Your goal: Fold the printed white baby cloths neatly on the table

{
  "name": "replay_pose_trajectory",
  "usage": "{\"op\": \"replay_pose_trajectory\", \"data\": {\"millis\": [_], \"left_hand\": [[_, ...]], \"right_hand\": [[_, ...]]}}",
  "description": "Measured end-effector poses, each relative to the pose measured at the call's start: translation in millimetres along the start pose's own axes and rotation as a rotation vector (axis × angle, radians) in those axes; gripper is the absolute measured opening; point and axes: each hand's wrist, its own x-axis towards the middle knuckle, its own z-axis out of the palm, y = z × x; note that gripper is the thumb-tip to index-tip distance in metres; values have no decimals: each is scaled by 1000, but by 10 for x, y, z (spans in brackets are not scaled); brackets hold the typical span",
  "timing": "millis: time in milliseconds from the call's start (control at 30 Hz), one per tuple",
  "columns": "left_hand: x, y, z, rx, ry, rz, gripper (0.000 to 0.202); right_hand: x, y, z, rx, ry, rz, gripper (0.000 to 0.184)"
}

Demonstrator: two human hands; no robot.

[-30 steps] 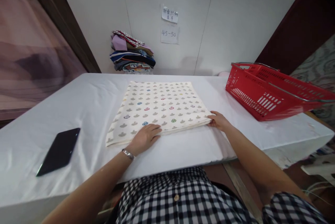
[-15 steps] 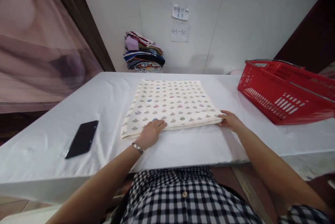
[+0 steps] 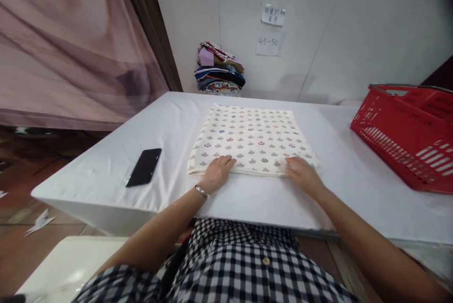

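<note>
A folded cream cloth (image 3: 251, 135) printed with small grey and coloured shapes lies flat on the white table (image 3: 170, 119). My left hand (image 3: 218, 172), with a bracelet at the wrist, rests open and flat on the cloth's near edge. My right hand (image 3: 300, 173) lies palm down on the near right part of the cloth, fingers stretched out and slightly blurred.
A black phone (image 3: 144, 166) lies on the table to the left. A red plastic basket (image 3: 406, 133) stands at the right. A stack of folded clothes (image 3: 219, 69) sits against the back wall under two paper notes (image 3: 271, 29). The table's left edge drops to a brown floor.
My right hand has slid from the cloth's right corner leftward onto its top. My left hand stays on the near edge. The view has swung to the left.
</note>
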Motion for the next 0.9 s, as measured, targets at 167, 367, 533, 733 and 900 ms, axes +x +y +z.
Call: {"op": "replay_pose_trajectory", "data": {"millis": [167,367,533,733,900], "left_hand": [[-46,5,-48,-16,-6,-9,26],[-94,-54,42,-118,63,-33,24],[-80,-60,56,-136,121,-45,23],[-53,10,14,-67,174,30,16],[-14,21,27,-42,168,41,12]], "right_hand": [[188,-632,412,80,-106,-350,29],[433,-968,543,-9,-154,-449,26],[539,-993,675,103,-178,-330,28],[671,-928,719,295,-251,-95,34],[695,-949,682,356,-260,-47,31]]}}
